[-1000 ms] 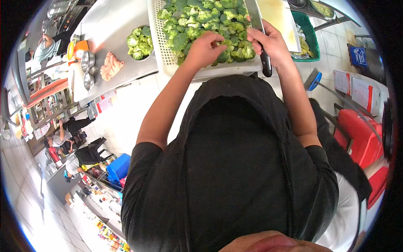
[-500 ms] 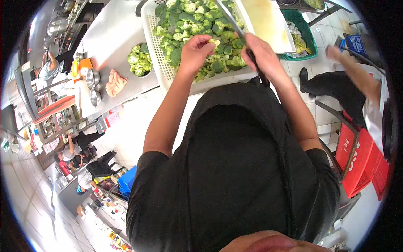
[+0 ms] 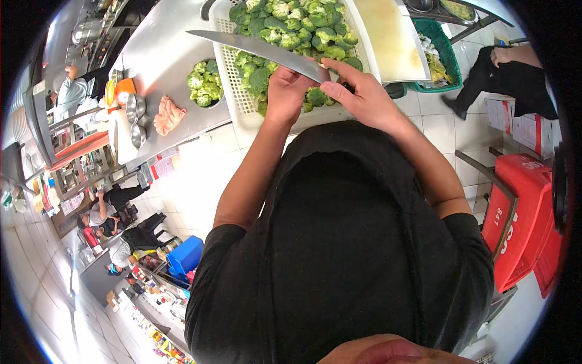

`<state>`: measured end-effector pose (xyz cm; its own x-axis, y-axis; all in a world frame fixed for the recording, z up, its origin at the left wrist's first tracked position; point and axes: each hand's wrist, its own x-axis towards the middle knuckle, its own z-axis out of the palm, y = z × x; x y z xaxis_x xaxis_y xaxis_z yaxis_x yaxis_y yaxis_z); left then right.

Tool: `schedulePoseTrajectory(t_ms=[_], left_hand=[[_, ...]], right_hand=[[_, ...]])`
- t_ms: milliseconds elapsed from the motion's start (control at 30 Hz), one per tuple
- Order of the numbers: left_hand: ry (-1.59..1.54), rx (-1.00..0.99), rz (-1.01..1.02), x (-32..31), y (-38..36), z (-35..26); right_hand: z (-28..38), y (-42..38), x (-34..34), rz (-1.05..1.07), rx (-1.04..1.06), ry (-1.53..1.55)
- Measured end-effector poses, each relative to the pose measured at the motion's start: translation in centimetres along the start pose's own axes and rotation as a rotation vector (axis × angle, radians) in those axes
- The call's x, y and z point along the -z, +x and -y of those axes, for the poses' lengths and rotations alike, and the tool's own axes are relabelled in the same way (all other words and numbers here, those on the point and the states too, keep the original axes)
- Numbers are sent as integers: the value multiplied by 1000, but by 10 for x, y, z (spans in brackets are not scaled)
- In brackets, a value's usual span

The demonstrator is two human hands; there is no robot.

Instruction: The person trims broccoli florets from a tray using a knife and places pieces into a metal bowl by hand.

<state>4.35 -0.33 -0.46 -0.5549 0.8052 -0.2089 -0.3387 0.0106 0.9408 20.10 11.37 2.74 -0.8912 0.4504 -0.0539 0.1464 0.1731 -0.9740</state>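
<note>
My right hand [image 3: 362,97] is closed around the handle end of a large kitchen knife [image 3: 260,50]. Its blade points left across the white perforated crate [image 3: 230,103], and the handle is mostly covered by my fingers. Close by, my left hand [image 3: 286,94] has curled fingers just under the blade near its heel. A small pale bit of broccoli floret [image 3: 317,63] shows at the blade's upper edge by the fingertips; the rest is hidden. Cut broccoli [image 3: 291,27] fills the crate below both hands.
Left of the crate, a container of broccoli florets [image 3: 205,83] stands on the steel counter [image 3: 176,36]. Beyond it lie a pink cloth [image 3: 168,115] and metal bowls [image 3: 136,108]. A stained cutting board [image 3: 391,39] and a green basket of scraps [image 3: 451,64] are at right. Another person's leg [image 3: 479,82] shows there.
The knife has swung from pointing up and away to lying leftward across the crate. My right hand has moved closer to my left hand. The other person at right has shifted.
</note>
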Motion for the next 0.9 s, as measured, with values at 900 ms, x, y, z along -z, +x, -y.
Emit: schedulePoseTrajectory(t_ms=[900], left_hand=[[24, -75, 23, -4, -11, 6]], right_hand=[[-18, 1, -17, -90, 49, 119]])
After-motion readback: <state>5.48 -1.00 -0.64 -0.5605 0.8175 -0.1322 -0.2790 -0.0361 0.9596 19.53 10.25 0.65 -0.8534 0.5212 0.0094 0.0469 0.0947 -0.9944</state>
